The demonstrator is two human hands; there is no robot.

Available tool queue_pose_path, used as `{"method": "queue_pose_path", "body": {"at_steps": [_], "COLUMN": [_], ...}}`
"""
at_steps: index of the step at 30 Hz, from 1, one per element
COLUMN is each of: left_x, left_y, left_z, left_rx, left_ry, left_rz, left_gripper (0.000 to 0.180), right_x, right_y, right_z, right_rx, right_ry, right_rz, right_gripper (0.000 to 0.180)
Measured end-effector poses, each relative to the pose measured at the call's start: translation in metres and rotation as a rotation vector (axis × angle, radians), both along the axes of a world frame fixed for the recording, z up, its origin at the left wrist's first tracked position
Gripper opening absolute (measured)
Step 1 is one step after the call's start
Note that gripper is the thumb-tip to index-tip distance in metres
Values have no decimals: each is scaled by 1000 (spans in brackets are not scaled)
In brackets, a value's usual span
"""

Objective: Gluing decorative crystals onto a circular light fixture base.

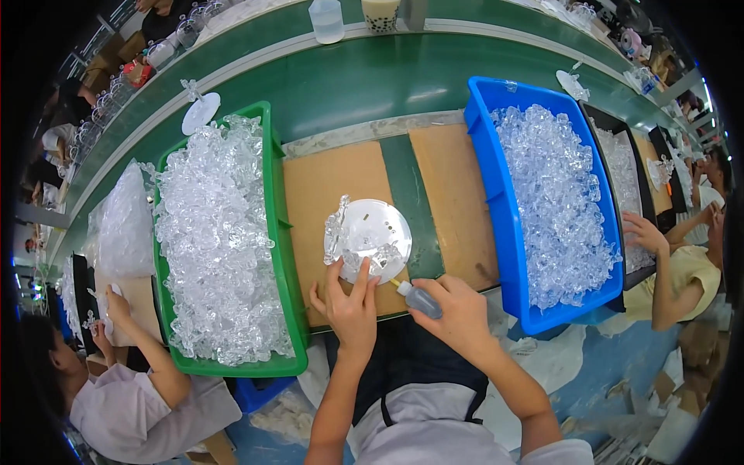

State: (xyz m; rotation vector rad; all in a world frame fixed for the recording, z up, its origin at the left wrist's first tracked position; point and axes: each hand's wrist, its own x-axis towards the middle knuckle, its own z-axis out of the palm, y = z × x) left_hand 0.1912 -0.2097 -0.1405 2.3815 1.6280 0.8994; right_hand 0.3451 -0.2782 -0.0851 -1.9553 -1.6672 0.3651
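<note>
On the cardboard in front of me lies a round whitish disc [374,215]. A small clear plastic piece [385,260] rests on its near part. My left hand [351,311] grips the near side of this piece between thumb and index finger, its other fingers spread at the disc's near left edge. A longer clear plastic part [336,231] lies along the disc's left rim. With my right hand [457,314] I hold a small squeeze bottle [423,301], tilted so that its thin yellowish nozzle points at the clear piece.
A green bin [288,302] heaped with clear plastic parts stands left; a blue bin [514,256] of similar parts stands right. Cups [327,22] sit on the ledge beyond. Co-workers sit on both sides, one [128,395] at left, another's hand [645,235] at a black tray.
</note>
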Motion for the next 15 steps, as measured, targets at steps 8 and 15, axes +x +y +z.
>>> {"method": "queue_pose_path", "body": {"at_steps": [8,15], "left_x": [-1,-1], "left_y": [0,1], "left_z": [2,2], "left_rx": [-9,-11], "left_ry": [-7,-15], "left_rz": [4,3], "left_gripper": [34,33], "right_x": [-1,-2], "right_y": [2,8], "right_z": [-1,-1], "right_rx": [-18,-6], "right_ry": [-24,-37], "right_rz": [18,27], "right_gripper": [36,35]}}
